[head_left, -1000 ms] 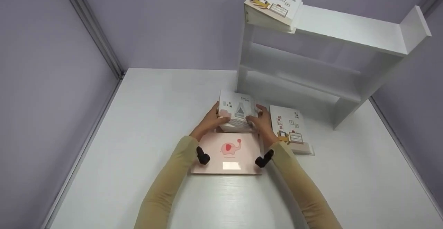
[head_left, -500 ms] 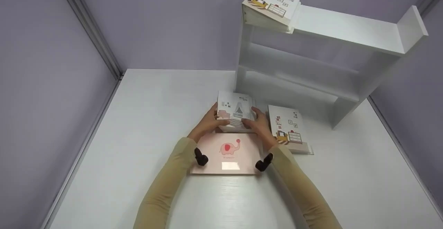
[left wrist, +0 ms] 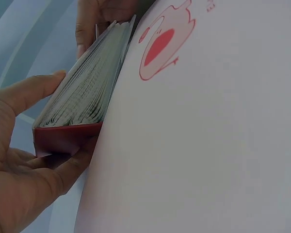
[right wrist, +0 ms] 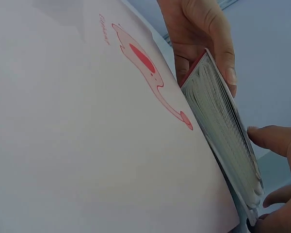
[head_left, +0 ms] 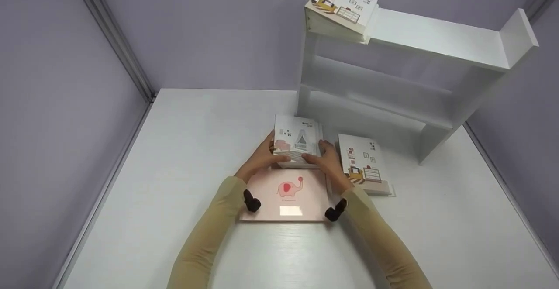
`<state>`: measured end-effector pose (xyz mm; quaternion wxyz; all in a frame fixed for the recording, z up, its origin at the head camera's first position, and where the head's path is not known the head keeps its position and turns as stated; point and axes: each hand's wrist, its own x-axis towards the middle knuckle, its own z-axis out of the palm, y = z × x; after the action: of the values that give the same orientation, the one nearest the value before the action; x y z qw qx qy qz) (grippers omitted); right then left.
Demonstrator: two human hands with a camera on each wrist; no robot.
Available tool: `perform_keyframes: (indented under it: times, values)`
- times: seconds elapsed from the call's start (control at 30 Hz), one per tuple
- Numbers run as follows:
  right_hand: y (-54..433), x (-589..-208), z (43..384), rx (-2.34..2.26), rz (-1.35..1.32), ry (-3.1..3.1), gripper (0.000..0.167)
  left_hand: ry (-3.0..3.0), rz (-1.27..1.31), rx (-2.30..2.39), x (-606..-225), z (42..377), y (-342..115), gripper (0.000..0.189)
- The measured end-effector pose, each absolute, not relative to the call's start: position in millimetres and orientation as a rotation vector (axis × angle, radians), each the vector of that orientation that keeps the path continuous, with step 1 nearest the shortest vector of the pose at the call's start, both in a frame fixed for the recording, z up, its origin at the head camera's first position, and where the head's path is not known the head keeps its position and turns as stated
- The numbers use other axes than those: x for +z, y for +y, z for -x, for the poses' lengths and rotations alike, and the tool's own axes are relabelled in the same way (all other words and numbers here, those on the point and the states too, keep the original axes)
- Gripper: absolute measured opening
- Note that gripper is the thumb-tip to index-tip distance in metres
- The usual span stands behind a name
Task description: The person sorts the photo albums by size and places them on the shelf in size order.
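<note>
Both hands hold a thick photo album (head_left: 299, 134) with a white cover that shows a grey tent and a pink figure. My left hand (head_left: 261, 157) grips its left side. In the left wrist view the thumb lies along the top cover, with fingers under the red spine (left wrist: 68, 138). On the other side, my right hand (head_left: 327, 160) holds the right edge, its thumb across the near part of the cover. The bulging page edges (right wrist: 223, 121) face the wearer. Right in front of the album, a pink flat book (head_left: 262, 197) with an elephant lies on the table.
To the right, another white album (head_left: 364, 160) with a yellow truck picture lies on the white table (head_left: 196, 127). A white shelf (head_left: 436, 31) stands behind, and a similar album (head_left: 349, 3) leans on its upper left end. Purple walls (head_left: 209, 31) enclose the table.
The right hand has shifted slightly toward the wearer, and its thumb has slid left over the cover. The left hand keeps its grip. The album stays in nearly the same place.
</note>
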<state>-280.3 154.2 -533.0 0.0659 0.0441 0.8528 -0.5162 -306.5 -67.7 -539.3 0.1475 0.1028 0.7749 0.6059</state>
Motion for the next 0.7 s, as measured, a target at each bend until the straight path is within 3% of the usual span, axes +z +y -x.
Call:
perform_keyframes:
  times: [0.7]
  values:
    - [157.4,-529.7,275.6,-1.553,-0.02,2.659,0.096,2.267,-0.367,1.719,-531.3,302.1,-68.2,0.115]
